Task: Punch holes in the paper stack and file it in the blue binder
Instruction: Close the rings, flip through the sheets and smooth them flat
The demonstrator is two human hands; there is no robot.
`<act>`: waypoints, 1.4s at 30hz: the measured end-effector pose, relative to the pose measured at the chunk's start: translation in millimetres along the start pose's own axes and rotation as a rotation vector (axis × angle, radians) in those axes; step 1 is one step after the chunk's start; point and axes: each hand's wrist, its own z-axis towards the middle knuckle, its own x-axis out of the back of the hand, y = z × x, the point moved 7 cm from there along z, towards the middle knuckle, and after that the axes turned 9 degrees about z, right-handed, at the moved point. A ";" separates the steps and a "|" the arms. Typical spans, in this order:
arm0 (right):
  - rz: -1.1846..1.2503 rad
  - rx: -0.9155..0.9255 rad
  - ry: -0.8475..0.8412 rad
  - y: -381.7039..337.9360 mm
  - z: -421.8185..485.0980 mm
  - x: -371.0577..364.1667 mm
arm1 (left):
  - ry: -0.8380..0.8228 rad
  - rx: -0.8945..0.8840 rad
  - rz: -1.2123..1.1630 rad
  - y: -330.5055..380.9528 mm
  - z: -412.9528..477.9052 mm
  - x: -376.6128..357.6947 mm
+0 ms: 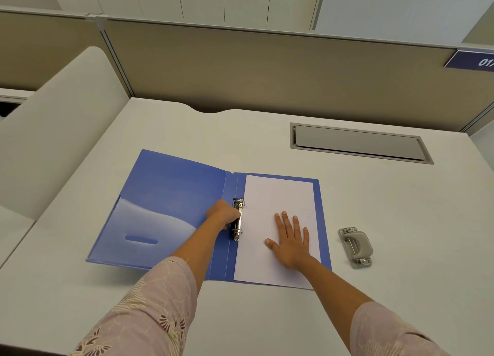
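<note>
The blue binder lies open on the white desk. A white paper stack sits on its right half, its left edge at the metal ring mechanism. My left hand has its fingers curled round the ring mechanism's lever side. My right hand presses flat on the paper with its fingers spread. A grey hole punch stands on the desk to the right of the binder, apart from both hands.
A grey cable hatch is set into the desk at the back right. A beige partition closes off the far edge, and a white side panel rises at the left.
</note>
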 end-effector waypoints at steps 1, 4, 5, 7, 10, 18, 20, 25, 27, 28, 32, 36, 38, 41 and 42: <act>0.000 0.000 0.002 0.0 0.1 -0.2 | 0.000 0.004 -0.022 -0.9 -0.7 0.4; -0.004 -0.001 0.006 0.7 0.6 -0.8 | 0.013 -0.001 -0.108 -3.3 -3.5 1.1; -0.001 -0.001 0.008 1.0 0.9 -1.2 | 0.031 -0.008 -0.131 -3.7 -5.1 1.4; 0.004 0.000 0.014 1.3 1.5 -1.5 | 0.063 -0.038 -0.130 -2.4 -9.5 0.3; 0.002 -0.003 0.018 1.8 2.0 -2.5 | 0.168 -0.129 -0.063 4.0 -17.3 -2.6; 0.001 -0.012 0.020 2.3 3.0 -4.2 | 0.383 -0.266 0.381 30.4 -41.7 -11.7; 0.001 -0.010 0.023 2.5 2.5 -4.3 | 0.378 -0.289 0.454 34.5 -44.3 -20.0; 0.000 -0.006 0.025 2.2 2.4 -4.4 | 0.372 -0.330 0.426 35.3 -46.7 -25.6; 0.002 -0.006 0.029 2.0 2.5 -3.9 | 0.353 -0.304 0.371 30.5 -45.4 -22.8; 0.000 -0.006 0.030 2.0 2.5 -3.9 | 0.336 -0.288 0.346 27.5 -44.0 -21.0; -0.002 -0.007 0.031 2.0 2.3 -3.5 | 0.288 -0.274 0.305 19.1 -39.2 -13.8; -0.003 -0.001 0.026 2.0 2.3 -3.2 | 0.315 -0.256 0.320 12.9 -38.9 -13.1; -0.001 0.002 0.027 2.1 2.2 -3.0 | 0.334 -0.254 0.372 13.9 -40.7 -13.4; 0.004 0.006 0.028 2.1 2.0 -3.1 | 0.364 -0.242 0.434 16.9 -43.9 -11.7; 0.006 0.007 0.028 2.1 1.9 -3.2 | 0.370 -0.226 0.443 16.9 -44.7 -10.7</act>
